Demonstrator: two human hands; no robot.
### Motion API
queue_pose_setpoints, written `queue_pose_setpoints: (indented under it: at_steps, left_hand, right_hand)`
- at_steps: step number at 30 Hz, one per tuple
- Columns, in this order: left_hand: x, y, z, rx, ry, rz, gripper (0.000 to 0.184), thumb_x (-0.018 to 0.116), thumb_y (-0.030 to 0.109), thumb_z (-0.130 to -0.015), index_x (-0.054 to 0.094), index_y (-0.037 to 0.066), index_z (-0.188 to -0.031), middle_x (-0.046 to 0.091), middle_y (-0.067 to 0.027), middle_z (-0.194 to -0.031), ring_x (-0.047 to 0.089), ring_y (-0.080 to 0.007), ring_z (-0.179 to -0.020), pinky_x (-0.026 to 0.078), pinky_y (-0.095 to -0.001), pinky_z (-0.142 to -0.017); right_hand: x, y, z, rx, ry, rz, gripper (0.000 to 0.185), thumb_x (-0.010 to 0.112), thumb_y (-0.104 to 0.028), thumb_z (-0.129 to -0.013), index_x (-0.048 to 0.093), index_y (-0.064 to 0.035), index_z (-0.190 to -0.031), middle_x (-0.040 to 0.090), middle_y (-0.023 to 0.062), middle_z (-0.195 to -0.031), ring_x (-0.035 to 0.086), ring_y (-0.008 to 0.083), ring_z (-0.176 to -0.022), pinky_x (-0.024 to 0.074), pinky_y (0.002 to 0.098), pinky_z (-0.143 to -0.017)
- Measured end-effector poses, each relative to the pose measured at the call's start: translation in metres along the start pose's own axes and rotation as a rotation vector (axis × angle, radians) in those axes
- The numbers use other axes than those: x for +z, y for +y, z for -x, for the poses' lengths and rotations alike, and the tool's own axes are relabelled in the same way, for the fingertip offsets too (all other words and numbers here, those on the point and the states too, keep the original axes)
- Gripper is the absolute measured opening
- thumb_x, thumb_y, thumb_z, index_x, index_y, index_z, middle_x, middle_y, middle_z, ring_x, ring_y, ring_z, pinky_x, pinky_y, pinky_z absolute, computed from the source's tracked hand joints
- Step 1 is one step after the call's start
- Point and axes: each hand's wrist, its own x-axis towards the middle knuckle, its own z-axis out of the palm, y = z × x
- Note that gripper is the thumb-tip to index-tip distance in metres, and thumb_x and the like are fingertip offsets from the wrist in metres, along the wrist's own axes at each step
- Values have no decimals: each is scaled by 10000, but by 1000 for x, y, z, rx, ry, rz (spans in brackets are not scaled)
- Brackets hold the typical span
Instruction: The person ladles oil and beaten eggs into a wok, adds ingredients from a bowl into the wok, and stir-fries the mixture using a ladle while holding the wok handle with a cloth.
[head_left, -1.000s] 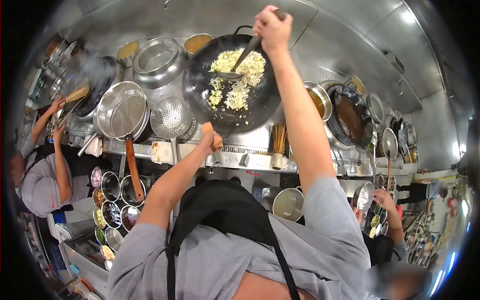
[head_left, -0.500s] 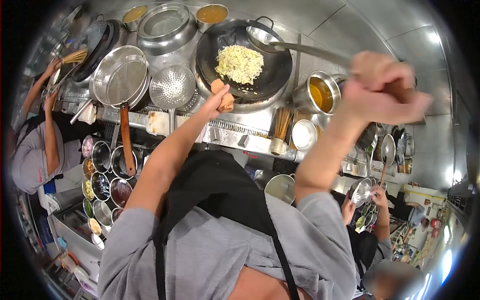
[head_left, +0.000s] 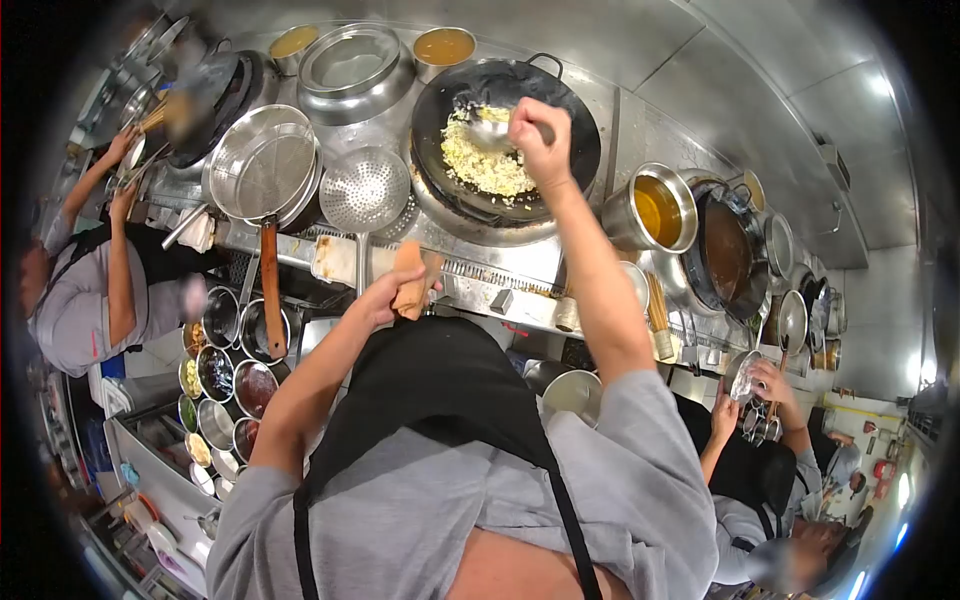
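Note:
My right hand [head_left: 543, 142] is closed around the handle of a metal ladle [head_left: 490, 136], over the black wok [head_left: 577, 120]. The ladle's bowl rests in a pale yellow and white crumbly food [head_left: 478, 168], which looks like rice with egg. That food is spread over the middle and near side of the wok. In front of my apron, my left hand [head_left: 383, 294] grips a folded tan cloth [head_left: 409, 270], away from the wok's rim.
Left of the wok lie a perforated skimmer [head_left: 364, 190] and a wood-handled strainer [head_left: 262, 165]. A pot of amber liquid [head_left: 655, 210] stands to the right, near a second wok [head_left: 727, 250]. Co-workers work on both sides. Several small pots [head_left: 215, 425] sit below left.
My right hand has come from the far right into the wok with the ladle. My left hand has drawn back from the wok with the cloth. The food's mound is more spread out.

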Motion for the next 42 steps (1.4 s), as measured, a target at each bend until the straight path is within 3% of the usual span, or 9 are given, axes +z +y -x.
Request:
queue_pose_setpoints:
  at_steps: [9,15,18,22,27,32,36,40,42]
  left_hand:
    - [-2,5,4,121,247,50,379,588,374,-910,509,64,-1113,626,-81,-850,616,-173,-693,511,-296,-565]
    - [36,44,-134,61,23,113,510,410,538,-943,584,60,-906,615,-63,-732,608,-173,-598,502,-319,-501]
    - [20,35,-207,-30,107,45,368,422,376,-924,586,62,-824,627,-85,-720,617,-236,-601,521,-387,-513]
    - [-2,10,-279,187,268,243,151,525,107,-812,420,102,-703,454,-58,-604,468,-220,-484,378,-415,-424]
    - [125,33,-131,109,669,277,83,506,121,-827,469,51,-851,489,-94,-616,515,-224,-484,408,-375,-383]
    - [115,51,-90,-373,-190,354,84,488,102,-815,460,49,-757,467,-101,-602,454,-205,-465,372,-357,-377]
    - [40,-17,-121,181,368,84,97,583,161,-789,558,75,-826,606,-90,-717,619,-232,-597,517,-386,-511]
    - [4,-50,-89,-227,436,343,118,549,221,-836,519,122,-781,537,-52,-653,577,-243,-576,516,-434,-555]
    - [-5,-56,-63,-354,-167,416,175,501,209,-845,483,103,-708,511,-67,-625,555,-245,-573,472,-388,-509]
  right_hand:
    - [-65,-18,7,176,1030,-202,255,447,-5,-833,336,-95,-622,371,12,-509,354,117,-436,313,290,-401]
    - [80,-80,27,22,664,-91,205,439,5,-876,432,-27,-674,456,37,-575,427,95,-492,377,257,-450]
    - [42,-4,14,41,491,220,131,520,13,-853,503,-45,-737,519,17,-714,478,98,-594,385,236,-508]
    - [-12,-68,-29,262,582,-466,173,522,61,-827,468,-63,-719,431,-26,-605,344,34,-478,273,215,-424]
    - [-52,-31,-12,289,607,-355,162,481,-2,-835,443,-78,-697,359,-29,-533,307,54,-439,291,216,-415]
    - [-41,-103,-27,367,566,-520,160,479,-4,-851,456,-83,-714,376,-27,-549,326,66,-442,290,228,-406]
    - [3,-82,7,150,442,-269,174,451,62,-842,430,-31,-697,387,-16,-583,349,50,-496,285,228,-435]
    - [-8,-99,21,72,343,-288,197,496,75,-844,454,-16,-674,416,2,-629,368,72,-536,276,228,-455]
    - [-21,-97,-1,268,419,-358,243,525,22,-857,434,-58,-647,380,-23,-570,326,68,-481,275,234,-458]
